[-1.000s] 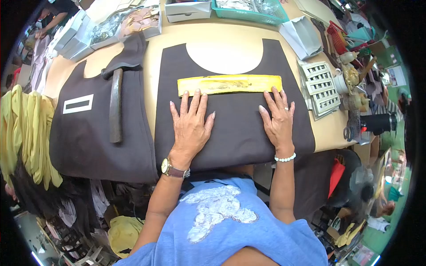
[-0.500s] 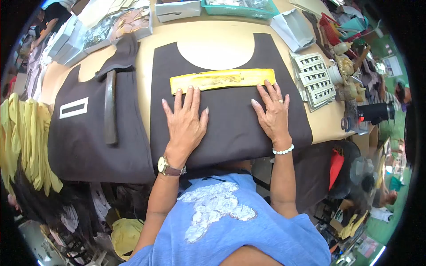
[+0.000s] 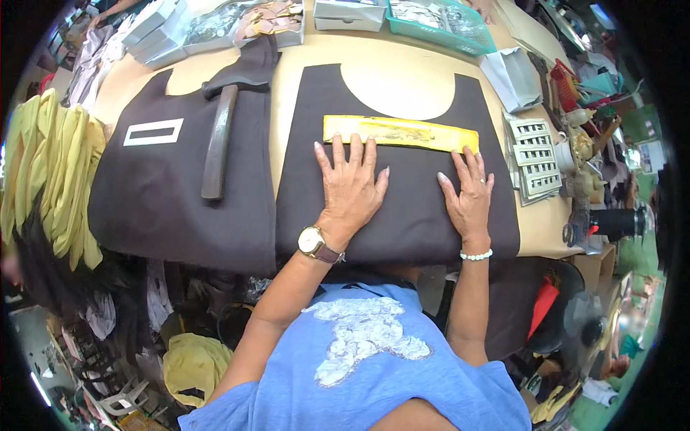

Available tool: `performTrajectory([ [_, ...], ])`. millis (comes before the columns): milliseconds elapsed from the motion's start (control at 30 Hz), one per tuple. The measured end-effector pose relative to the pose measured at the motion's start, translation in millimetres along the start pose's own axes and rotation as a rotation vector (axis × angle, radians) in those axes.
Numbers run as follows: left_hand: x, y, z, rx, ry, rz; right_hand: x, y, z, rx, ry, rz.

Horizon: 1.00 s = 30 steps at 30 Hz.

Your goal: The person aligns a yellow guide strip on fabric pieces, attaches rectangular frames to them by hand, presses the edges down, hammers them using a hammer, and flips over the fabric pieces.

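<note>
Both hands rest flat on a dark cut fabric piece [image 3: 410, 205] with a curved neckline. Across its upper part lies a yellow strip [image 3: 402, 133] with worn, stained markings. My left hand [image 3: 350, 183] is spread open, its fingertips on the strip's lower left edge. At the right end, the fingertips of my right hand [image 3: 468, 201] touch the strip's lower edge, fingers stretched out. To the left is a second dark fabric piece [image 3: 180, 208]. On it lie a hammer [image 3: 218, 147] with a dark head and a white rectangular frame [image 3: 128, 136] with a slot.
Yellow cloths [image 3: 50, 165] hang at the left table edge. White boxes [image 3: 350, 14] and a teal basket [image 3: 438, 32] of small parts line the back. Slotted templates [image 3: 535, 158] are stacked on the right, near bottles and a dark cylindrical object [image 3: 614, 221].
The camera view has turned, so the table and its contents appear farther right. Both hands stay on the fabric and strip, with little visible movement against them.
</note>
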State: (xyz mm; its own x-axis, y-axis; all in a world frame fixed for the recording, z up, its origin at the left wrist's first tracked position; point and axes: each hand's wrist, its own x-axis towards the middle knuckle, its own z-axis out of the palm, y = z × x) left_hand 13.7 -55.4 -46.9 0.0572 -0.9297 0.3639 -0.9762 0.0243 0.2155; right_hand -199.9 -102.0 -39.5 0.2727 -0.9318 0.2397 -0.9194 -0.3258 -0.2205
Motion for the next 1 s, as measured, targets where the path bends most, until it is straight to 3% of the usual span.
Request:
performTrajectory([
  [1000, 9, 0, -11, 0.117, -0.067, 0.083, 2, -2, -6, 0.022, -0.015, 0.049],
])
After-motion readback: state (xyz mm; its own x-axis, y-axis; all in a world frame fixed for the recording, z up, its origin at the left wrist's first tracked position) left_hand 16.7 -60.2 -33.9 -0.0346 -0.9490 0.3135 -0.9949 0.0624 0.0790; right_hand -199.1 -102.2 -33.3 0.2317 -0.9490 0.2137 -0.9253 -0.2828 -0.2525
